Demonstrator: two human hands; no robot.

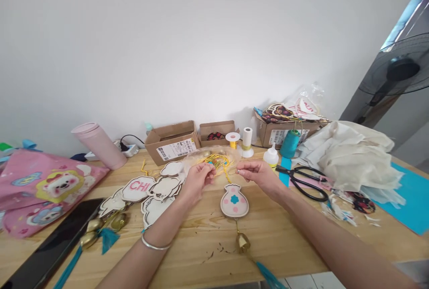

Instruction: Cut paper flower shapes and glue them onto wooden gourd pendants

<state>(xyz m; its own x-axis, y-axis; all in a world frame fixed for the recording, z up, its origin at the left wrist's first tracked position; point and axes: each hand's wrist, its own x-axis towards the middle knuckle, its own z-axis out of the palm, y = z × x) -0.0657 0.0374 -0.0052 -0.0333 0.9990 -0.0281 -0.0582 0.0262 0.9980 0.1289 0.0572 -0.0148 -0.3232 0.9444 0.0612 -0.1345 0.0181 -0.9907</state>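
A pouch-shaped ornament [231, 210] with pink dots and a blue flower lies flat on the table between my forearms. A yellow cord [227, 173] runs up from its top, and a gold bell [242, 243] with a teal ribbon [268, 275] hangs off its lower end. My left hand [200, 176] is pinched closed left of the cord, beside a clear plastic bag [191, 160] of yellow cords and beads. To the cord's right, my right hand [257, 173] pinches thumb against finger; something tiny shows at the tips. What either hand grips is too small to name.
Wooden cloud-shaped plaques [136, 189], gold bells [90, 231] and a dark phone-like slab [50, 244] lie left. Black scissors [310, 184], a glue bottle [271, 157], a teal thread spool [290, 143] and cream fabric [355, 146] lie right. Cardboard boxes [172, 141] line the wall.
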